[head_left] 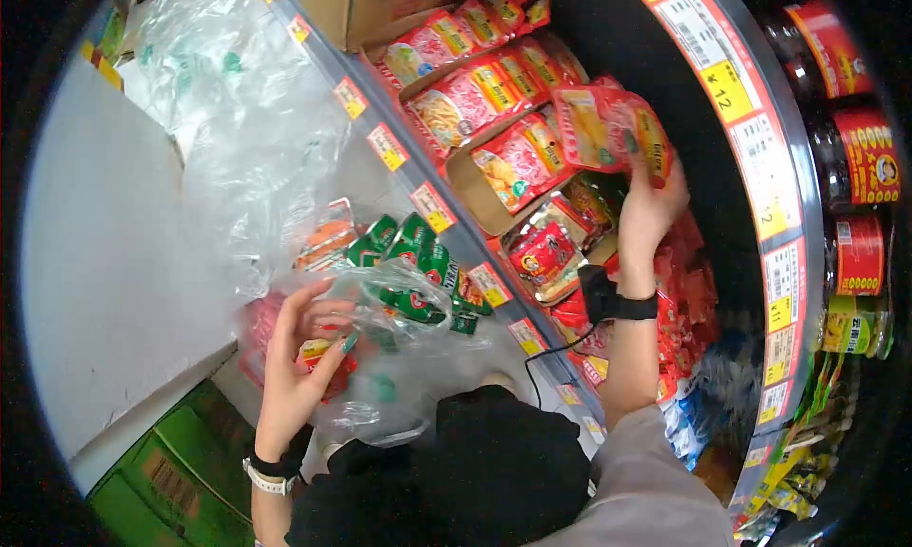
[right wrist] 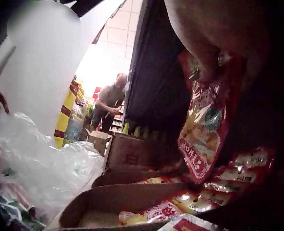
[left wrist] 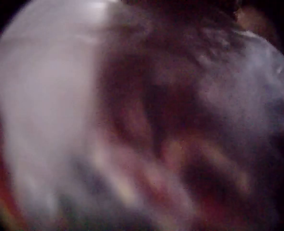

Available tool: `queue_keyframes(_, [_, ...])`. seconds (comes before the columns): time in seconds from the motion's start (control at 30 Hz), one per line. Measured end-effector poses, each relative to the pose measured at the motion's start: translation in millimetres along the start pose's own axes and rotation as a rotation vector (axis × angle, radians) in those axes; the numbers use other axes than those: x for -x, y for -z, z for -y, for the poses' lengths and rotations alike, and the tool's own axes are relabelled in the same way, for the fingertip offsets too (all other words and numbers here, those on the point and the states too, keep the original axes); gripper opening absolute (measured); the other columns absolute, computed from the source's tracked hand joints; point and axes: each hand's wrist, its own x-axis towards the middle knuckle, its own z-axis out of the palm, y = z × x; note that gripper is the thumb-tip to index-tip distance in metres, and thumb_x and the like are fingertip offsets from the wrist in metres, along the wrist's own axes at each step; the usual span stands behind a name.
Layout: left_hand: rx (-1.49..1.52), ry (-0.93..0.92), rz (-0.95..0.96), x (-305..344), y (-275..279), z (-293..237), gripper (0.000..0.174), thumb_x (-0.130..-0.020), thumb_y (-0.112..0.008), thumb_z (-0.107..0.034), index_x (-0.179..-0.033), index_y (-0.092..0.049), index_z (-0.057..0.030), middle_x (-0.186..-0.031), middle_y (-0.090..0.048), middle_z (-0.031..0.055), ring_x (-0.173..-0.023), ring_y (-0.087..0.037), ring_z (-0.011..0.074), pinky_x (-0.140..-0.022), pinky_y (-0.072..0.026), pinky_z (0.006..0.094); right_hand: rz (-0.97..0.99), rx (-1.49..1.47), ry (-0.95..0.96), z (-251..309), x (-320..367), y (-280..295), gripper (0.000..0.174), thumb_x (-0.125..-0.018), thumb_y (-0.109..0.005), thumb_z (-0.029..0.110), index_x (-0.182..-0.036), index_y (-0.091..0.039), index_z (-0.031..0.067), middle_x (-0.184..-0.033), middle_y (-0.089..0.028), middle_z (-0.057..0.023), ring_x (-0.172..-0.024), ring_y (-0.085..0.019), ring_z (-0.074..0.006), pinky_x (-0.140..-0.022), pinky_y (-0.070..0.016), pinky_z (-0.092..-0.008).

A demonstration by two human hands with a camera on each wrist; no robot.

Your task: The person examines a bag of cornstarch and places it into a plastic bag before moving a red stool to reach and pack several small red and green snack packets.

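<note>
In the head view my right hand (head_left: 654, 200) pinches a red seasoning packet (head_left: 608, 129) by its end, above the shelf boxes. The right wrist view shows that red packet (right wrist: 202, 130) hanging down from the fingers. My left hand (head_left: 302, 362) is at the mouth of a clear plastic bag (head_left: 408, 291), its fingers and thumb curled at the film. A small red and yellow piece shows between thumb and fingers. Green packets (head_left: 418, 253) lie by the bag. The left wrist view is too blurred to show the grip.
Open cardboard boxes (head_left: 465, 191) of red packets (head_left: 518, 162) line the lower shelf. Price labels run along the shelf edge (head_left: 432, 205). Jars (head_left: 864, 158) stand on the upper shelf. Loose plastic film (head_left: 256, 120) covers the left side. Another person (right wrist: 112, 101) bends in the background.
</note>
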Motion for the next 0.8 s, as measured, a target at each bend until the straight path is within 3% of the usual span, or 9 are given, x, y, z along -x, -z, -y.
queue_keyframes(0.13, [-0.017, 0.021, 0.026, -3, 4, 0, 0.047, -0.076, -0.052, 0.007, -0.122, -0.043, -0.0016, -0.106, -0.058, 0.0097, -0.095, -0.056, 0.0159, -0.083, -0.0425, 0.0276, 0.151, 0.313, 0.128, -15, 8, -12, 0.027, -0.082, -0.061, 0.012, -0.104, -0.058, -0.0025, -0.096, -0.064, -0.0157, -0.085, -0.061, -0.0221, -0.075, -0.0458, -0.0306])
queue_keyframes(0.2, [0.009, 0.005, -0.011, -4, 1, -2, 0.046, -0.077, -0.051, 0.007, -0.121, -0.044, -0.0017, -0.106, -0.058, 0.0097, -0.095, -0.056, 0.0158, -0.083, -0.0424, 0.0276, 0.28, 0.234, 0.053, -21, 19, -34, 0.03, -0.08, -0.064, 0.015, -0.104, -0.058, -0.0022, -0.092, -0.063, -0.018, -0.084, -0.062, -0.0279, -0.074, -0.0466, -0.0334])
queue_keyframes(0.27, [0.037, -0.008, -0.047, -2, 0, -2, 0.045, -0.077, -0.051, 0.007, -0.121, -0.044, -0.0018, -0.105, -0.058, 0.0098, -0.095, -0.056, 0.0157, -0.083, -0.0424, 0.0275, 0.426, 0.286, -0.025, -39, 23, -54, 0.042, -0.078, -0.064, 0.018, -0.115, -0.053, 0.0021, -0.109, -0.058, -0.0184, -0.098, -0.056, -0.0351, -0.084, -0.0441, -0.0408])
queue_keyframes(0.4, [0.038, 0.001, -0.044, 2, 3, -6, 0.042, -0.077, -0.052, 0.007, -0.118, -0.046, -0.0012, -0.104, -0.059, 0.0097, -0.096, -0.056, 0.016, -0.083, -0.0424, 0.0277, 0.175, 0.401, 0.144, -14, 35, -65, 0.044, -0.074, -0.065, 0.012, -0.115, -0.05, 0.0039, -0.109, -0.056, -0.0157, -0.103, -0.051, -0.0343, -0.082, -0.0429, -0.0412])
queue_keyframes(0.47, [0.022, 0.007, -0.049, 3, 5, -5, 0.041, -0.076, -0.051, 0.007, -0.117, -0.047, -0.0005, -0.104, -0.059, 0.0095, -0.098, -0.056, 0.0162, -0.085, -0.0422, 0.028, 0.224, 0.431, 0.428, 4, 38, -59, 0.042, -0.07, -0.064, 0.007, -0.109, -0.05, 0.0058, -0.106, -0.053, -0.0136, -0.104, -0.048, -0.0315, -0.078, -0.0424, -0.041])
queue_keyframes(0.57, [0.023, 0.037, -0.046, 1, 5, -6, 0.04, -0.076, -0.051, 0.007, -0.115, -0.048, -0.0001, -0.104, -0.059, 0.0096, -0.099, -0.056, 0.0161, -0.086, -0.0415, 0.028, 0.693, 0.251, 0.172, -8, 62, -76, 0.023, -0.064, -0.068, 0.008, -0.086, -0.059, 0.0102, -0.069, -0.059, -0.007, -0.073, -0.059, -0.0257, -0.079, -0.0382, -0.0396])
queue_keyframes(0.6, [0.027, 0.034, -0.036, 1, 3, -6, 0.04, -0.076, -0.051, 0.007, -0.115, -0.048, -0.0001, -0.104, -0.059, 0.0096, -0.099, -0.056, 0.0161, -0.086, -0.0415, 0.028, 0.733, 0.366, 0.295, -24, 73, -83, 0.022, -0.064, -0.069, 0.01, -0.083, -0.059, 0.0108, -0.069, -0.06, -0.005, -0.073, -0.059, -0.0234, -0.075, -0.0361, -0.0379])
queue_keyframes(0.7, [0.01, 0.055, -0.024, -1, 0, -6, 0.036, -0.078, -0.051, 0.005, -0.114, -0.049, 0.0008, -0.103, -0.06, 0.0096, -0.098, -0.056, 0.0158, -0.086, -0.0409, 0.0275, 0.724, 0.354, 0.241, -24, 66, -87, 0.019, -0.065, -0.068, 0.01, -0.08, -0.058, 0.0107, -0.067, -0.061, -0.0025, -0.072, -0.059, -0.0212, -0.073, -0.0334, -0.0368])
queue_keyframes(0.8, [-0.023, 0.068, -0.011, -1, -1, -9, 0.037, -0.076, -0.051, 0.002, -0.113, -0.05, 0.0012, -0.103, -0.06, 0.0101, -0.098, -0.056, 0.018, -0.087, -0.0417, 0.0297, 0.554, 0.506, 0.288, -26, 62, -89, 0.018, -0.064, -0.068, 0.009, -0.078, -0.058, 0.0108, -0.065, -0.061, -0.0021, -0.07, -0.059, -0.0215, -0.071, -0.0329, -0.0379])
